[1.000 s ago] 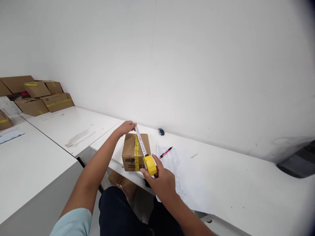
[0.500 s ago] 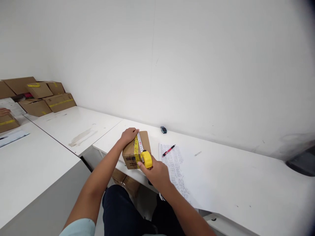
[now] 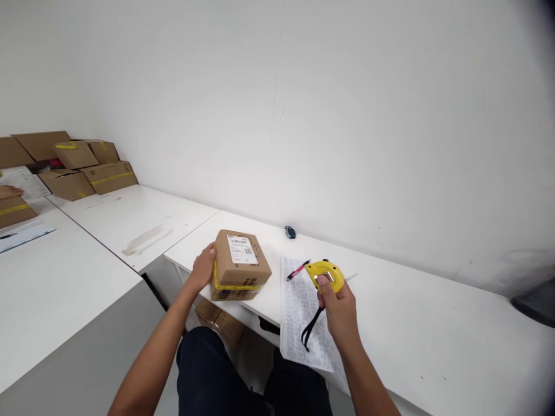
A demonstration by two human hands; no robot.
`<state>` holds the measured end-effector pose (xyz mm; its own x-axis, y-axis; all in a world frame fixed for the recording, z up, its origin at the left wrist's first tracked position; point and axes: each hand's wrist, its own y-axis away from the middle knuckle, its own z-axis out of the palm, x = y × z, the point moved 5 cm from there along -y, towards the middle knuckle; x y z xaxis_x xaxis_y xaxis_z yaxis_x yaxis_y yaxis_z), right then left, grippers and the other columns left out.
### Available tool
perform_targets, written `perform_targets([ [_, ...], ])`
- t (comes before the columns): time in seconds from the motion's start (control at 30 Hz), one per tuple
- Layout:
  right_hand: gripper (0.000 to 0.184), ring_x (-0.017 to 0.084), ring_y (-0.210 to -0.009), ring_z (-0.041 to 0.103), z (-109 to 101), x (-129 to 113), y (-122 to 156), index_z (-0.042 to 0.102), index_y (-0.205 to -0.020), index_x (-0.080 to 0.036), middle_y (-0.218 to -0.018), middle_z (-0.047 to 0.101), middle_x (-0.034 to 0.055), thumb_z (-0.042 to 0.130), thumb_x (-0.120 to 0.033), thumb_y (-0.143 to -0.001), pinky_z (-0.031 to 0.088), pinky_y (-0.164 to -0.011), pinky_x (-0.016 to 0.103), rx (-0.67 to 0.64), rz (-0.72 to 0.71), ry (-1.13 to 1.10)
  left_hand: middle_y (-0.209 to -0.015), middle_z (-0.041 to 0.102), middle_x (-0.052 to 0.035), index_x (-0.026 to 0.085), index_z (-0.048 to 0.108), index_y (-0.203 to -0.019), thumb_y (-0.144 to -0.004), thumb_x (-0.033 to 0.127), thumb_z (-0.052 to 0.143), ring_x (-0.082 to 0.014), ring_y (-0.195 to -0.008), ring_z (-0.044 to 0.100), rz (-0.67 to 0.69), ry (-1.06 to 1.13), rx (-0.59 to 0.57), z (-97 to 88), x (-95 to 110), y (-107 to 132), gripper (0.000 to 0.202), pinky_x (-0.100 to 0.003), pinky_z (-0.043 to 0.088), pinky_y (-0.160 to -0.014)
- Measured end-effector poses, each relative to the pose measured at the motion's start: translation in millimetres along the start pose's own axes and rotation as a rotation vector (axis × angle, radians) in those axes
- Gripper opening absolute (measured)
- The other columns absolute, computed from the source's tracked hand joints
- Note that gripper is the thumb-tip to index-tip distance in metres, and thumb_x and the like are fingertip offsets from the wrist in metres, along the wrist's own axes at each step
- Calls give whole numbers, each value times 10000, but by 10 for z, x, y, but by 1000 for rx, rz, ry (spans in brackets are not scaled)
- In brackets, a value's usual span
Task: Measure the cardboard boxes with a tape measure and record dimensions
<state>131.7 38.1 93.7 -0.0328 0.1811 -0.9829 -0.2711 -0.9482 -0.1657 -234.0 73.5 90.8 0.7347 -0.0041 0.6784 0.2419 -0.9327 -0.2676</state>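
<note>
Cardboard box (image 3: 240, 268) at the counter's (image 3: 416, 323) front edge, white label (image 3: 241, 249) facing up, yellow band (image 3: 238, 287) across its front! Left hand (image 3: 203, 267) is right up against its left side, and whether it grips, I can't tell; meanwhile the right hand (image 3: 340, 303) clasps a yellow tape measure (image 3: 326, 271), thumb pressed on it, black strap (image 3: 310, 331) dangling over the written sheet (image 3: 297, 306)
</note>
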Motion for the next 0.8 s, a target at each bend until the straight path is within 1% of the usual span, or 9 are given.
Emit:
perform_targets([
  [0.07,442,105,-456,404,52,24,9,581,-943,-198,-539,467,-76,711,-562,-729,354,-432,233,-21,-16,-61,-1461,487,-122,219,484,-1367,-970,467,281,-324,-1410,329,-88,-44,-22,253,-148,135,510,-612,98,-1150],
  [0.13,438,102,-490,421,118,9,22,576,-933,-201,-596,512,-64,739,-543,-712,364,-453,228,-73,-38,-88,-1461,483,-134,207,507,-1330,-915,428,439,-334,-1415,320,-166,-42,55,417,-226,238,475,-613,35,-1155],
  [0.27,395,133,-595,506,249,-36,44,623,-907,-191,-684,591,-16,750,-514,-720,417,-524,245,-252,-61,-138,-1321,576,-170,153,539,-1218,-900,401,446,-281,-1260,505,-286,157,385,381,-116,443,413,-470,306,-1109],
  [0.33,394,159,-642,550,315,-35,42,645,-920,-190,-707,621,3,755,-512,-719,454,-569,268,-344,-53,-167,-1154,645,-126,176,570,-1106,-921,456,405,-248,-1101,586,-255,248,426,338,107,597,374,-390,435,-978],
  [0.4,413,188,-713,592,400,-38,34,656,-954,-196,-779,662,27,761,-516,-715,489,-638,301,-447,-53,-201,-888,662,-60,197,598,-913,-913,538,415,-216,-879,615,-171,378,324,364,411,780,387,-336,481,-829],
  [0.47,443,212,-784,616,505,-65,32,658,-985,-204,-862,684,47,765,-533,-708,505,-706,331,-566,-63,-232,-692,603,-27,190,591,-769,-904,612,395,-188,-708,580,-111,570,137,457,720,977,484,-309,474,-711],
  [0.6,497,219,-843,622,707,-178,88,638,-1065,-210,-899,665,50,741,-563,-730,506,-764,345,-796,-66,-215,-616,576,-28,168,587,-715,-884,697,357,-158,-609,543,-84,870,-216,658,1176,1271,601,-292,451,-646],
  [0.67,533,195,-833,609,764,-233,144,571,-1204,-222,-918,636,42,669,-562,-806,502,-775,340,-857,-58,-165,-588,547,-16,171,553,-672,-875,708,375,-143,-583,516,-83,898,-252,696,1269,1317,601,-280,431,-628],
  [0.8,710,163,-786,576,812,-291,269,355,-1395,-261,-936,582,21,675,-523,-818,499,-745,323,-841,-64,-103,-546,467,21,185,488,-613,-814,728,477,-114,-544,432,-55,807,-162,689,1330,1254,579,-247,370,-563],
])
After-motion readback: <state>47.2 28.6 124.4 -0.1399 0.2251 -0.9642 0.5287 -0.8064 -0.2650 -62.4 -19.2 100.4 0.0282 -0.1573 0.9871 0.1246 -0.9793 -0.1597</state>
